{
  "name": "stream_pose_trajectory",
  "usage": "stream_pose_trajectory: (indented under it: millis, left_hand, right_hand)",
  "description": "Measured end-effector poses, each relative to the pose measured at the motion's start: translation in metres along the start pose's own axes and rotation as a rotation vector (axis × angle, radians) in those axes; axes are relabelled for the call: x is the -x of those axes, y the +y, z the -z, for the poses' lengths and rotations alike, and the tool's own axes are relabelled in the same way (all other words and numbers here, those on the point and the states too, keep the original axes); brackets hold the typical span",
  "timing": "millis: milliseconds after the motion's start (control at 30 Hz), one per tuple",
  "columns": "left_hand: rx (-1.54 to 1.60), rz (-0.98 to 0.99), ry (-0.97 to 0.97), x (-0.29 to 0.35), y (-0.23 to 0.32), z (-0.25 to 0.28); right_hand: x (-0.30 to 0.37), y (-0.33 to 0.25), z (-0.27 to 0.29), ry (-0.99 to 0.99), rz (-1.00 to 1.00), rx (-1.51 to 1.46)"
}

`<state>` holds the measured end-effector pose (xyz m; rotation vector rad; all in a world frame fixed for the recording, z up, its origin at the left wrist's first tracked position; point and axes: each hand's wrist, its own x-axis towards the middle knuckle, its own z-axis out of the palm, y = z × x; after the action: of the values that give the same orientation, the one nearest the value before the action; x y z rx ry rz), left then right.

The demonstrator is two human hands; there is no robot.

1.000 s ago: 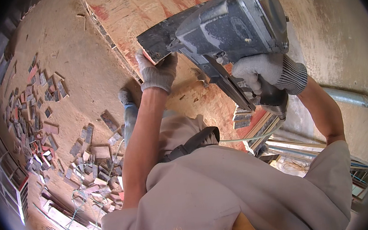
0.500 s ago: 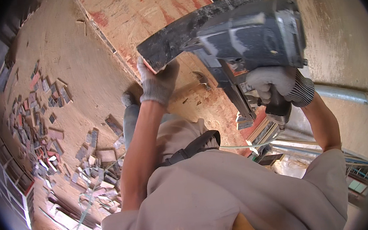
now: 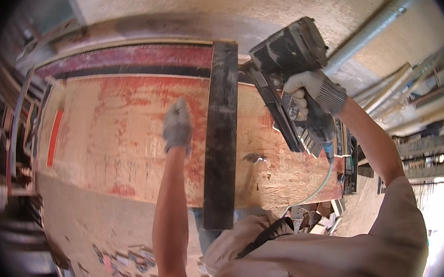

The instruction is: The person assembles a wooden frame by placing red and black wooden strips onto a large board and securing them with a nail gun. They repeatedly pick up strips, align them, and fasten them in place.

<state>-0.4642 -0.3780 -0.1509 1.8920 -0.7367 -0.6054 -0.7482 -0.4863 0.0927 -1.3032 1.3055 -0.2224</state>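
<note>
Standing near the bench. Right hand [image 3: 308, 90], gloved, wrapped firmly around the handle of a nail gun [image 3: 291, 49]; the gun is up off the bench, its nose by the far end of a dark board [image 3: 221, 133]. Cannot tell whether nose and wood touch. Left hand [image 3: 177, 122], also gloved, drawn into a loose fist, nothing showing in it; it is to the left of the board, apart from it, over the worn, red-stained bench [image 3: 140, 125].

The board runs crosswise over the bench, far end at a dark rail [image 3: 140, 70] and a long red plank [image 3: 128, 56], near end jutting past the bench edge toward the worker's lap. Whether it lies flat all along is hard to tell.

On doing this well, my own view: board settled square across the rail first, since that overhang could tip it. A free palm laid flat on the wood, well away from the nose, would steady it better than a fist beside it. The gun looks bulky and top-heavy; wrist straight, nose square to the face, finger off the trigger until seated. Hose [image 3: 320, 186] curves down from the handle and needs slack, clear of the bench corner. Hammer [image 3: 253, 159] lies just right of the board; better moved aside if the wood is to slide that way.
</note>
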Motion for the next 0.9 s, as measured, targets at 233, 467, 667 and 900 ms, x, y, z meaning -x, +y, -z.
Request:
stream_pose_trajectory:
  millis: [233, 467, 667, 900]
  left_hand:
    - [-0.370, 0.009, -0.387, -0.080, 0.115, -0.090]
    - [-0.377, 0.091, -0.379, -0.083, 0.114, -0.093]
    - [-0.377, 0.101, -0.388, -0.083, 0.117, -0.091]
    - [-0.374, 0.103, -0.431, -0.082, 0.121, -0.087]
  right_hand:
    - [-0.076, -0.064, -0.014, 0.106, 0.044, -0.005]
    - [-0.130, -0.083, -0.017, 0.127, -0.018, 0.141]
    - [-0.133, -0.096, -0.010, 0.095, -0.013, 0.227]
    - [-0.138, -0.096, -0.004, 0.026, -0.023, 0.273]
